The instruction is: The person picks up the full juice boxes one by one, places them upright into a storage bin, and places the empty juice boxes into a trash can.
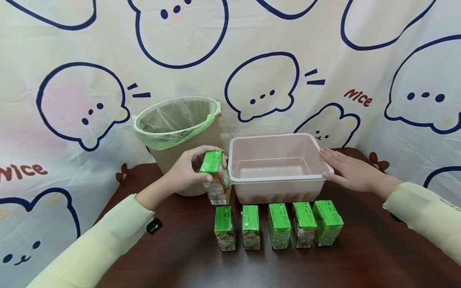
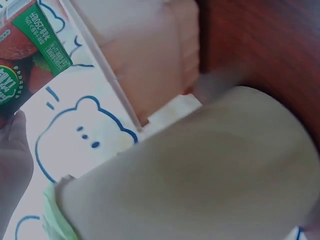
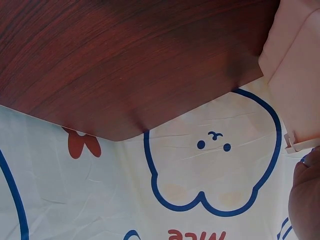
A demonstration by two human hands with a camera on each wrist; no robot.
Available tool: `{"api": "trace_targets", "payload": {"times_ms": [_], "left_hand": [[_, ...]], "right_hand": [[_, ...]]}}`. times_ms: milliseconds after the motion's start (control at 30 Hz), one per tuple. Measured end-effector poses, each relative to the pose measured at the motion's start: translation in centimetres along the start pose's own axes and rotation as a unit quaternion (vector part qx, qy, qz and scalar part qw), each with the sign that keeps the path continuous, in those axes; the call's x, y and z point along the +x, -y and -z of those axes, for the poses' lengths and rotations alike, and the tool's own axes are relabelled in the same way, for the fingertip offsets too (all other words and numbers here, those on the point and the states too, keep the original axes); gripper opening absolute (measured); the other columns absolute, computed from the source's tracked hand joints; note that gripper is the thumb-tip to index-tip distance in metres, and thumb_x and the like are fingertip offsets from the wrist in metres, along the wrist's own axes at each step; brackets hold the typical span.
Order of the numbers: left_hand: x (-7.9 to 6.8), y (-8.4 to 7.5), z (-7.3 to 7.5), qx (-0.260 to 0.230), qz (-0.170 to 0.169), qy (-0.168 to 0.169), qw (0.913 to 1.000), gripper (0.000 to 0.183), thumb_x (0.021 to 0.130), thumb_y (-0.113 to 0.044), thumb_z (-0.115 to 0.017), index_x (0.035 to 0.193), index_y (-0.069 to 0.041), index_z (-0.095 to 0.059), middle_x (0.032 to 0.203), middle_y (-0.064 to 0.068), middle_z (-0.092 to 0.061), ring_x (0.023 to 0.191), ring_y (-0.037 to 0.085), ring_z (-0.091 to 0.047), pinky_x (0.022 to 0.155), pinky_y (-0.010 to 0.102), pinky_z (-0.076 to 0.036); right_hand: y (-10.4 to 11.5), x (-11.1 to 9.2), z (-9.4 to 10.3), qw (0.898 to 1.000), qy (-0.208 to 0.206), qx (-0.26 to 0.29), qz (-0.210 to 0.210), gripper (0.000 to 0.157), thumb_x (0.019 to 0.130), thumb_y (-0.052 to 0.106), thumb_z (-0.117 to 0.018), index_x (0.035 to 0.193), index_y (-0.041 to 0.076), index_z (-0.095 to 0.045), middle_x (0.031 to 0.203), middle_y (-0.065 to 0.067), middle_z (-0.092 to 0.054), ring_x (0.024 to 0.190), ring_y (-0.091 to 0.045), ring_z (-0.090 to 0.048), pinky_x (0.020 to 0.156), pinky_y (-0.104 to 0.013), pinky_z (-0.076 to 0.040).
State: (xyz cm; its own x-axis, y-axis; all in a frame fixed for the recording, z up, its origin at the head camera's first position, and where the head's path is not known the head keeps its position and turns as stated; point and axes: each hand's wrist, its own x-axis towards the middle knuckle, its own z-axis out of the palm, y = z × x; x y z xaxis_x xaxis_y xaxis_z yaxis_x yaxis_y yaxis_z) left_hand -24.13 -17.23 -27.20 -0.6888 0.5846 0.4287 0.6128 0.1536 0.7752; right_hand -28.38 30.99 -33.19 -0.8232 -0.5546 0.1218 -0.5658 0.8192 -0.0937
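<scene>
My left hand (image 1: 185,170) grips a juice carton (image 1: 217,182) with a green top, holding it above the table just left of a pale pink plastic basin (image 1: 281,192). Red fruit pictures and a green panel show on this carton (image 2: 42,42) in the left wrist view. On the basin's right rim rests my right hand (image 1: 349,170), its fingers extended. The right wrist view catches only part of that hand (image 3: 306,200), beside the basin wall (image 3: 297,85). In front of the basin, several similar green-topped cartons (image 1: 279,226) stand upright in a row.
A beige trash bin (image 1: 158,158) with a light green liner stands behind my left hand, left of the basin. All the cartons and the basin are on a dark reddish-brown table (image 1: 173,248). A cartoon-printed cloth (image 1: 198,80) hangs around the back and sides.
</scene>
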Motion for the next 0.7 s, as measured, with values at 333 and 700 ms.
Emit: {"api": "trace_targets", "payload": {"times_ms": [333,700], "left_hand": [[5.3,-0.8,-2.2,-0.014,0.000,-0.009,0.9999,0.067,0.081,-0.034,-0.080,0.131,0.001,-0.054,0.106,0.013,-0.064,0.088,0.022,-0.060,0.074,0.032,-0.054],[10.5,-0.2,-5.4,-0.034,0.014,-0.016,0.9992,0.046,0.084,-0.007,-0.074,0.127,-0.001,-0.057,0.098,0.011,-0.066,0.083,0.021,-0.061,0.074,0.032,-0.054]], "right_hand": [[0.0,0.0,0.0,1.000,0.003,0.002,-0.003,0.077,0.097,0.051,-0.049,0.155,0.009,-0.020,0.158,-0.017,-0.020,0.142,-0.040,-0.022,0.106,-0.064,-0.026],[-0.2,0.2,-0.3,1.000,-0.001,-0.001,-0.001,0.076,0.098,0.052,-0.047,0.155,0.009,-0.022,0.159,-0.016,-0.021,0.142,-0.040,-0.022,0.107,-0.063,-0.026]]}}
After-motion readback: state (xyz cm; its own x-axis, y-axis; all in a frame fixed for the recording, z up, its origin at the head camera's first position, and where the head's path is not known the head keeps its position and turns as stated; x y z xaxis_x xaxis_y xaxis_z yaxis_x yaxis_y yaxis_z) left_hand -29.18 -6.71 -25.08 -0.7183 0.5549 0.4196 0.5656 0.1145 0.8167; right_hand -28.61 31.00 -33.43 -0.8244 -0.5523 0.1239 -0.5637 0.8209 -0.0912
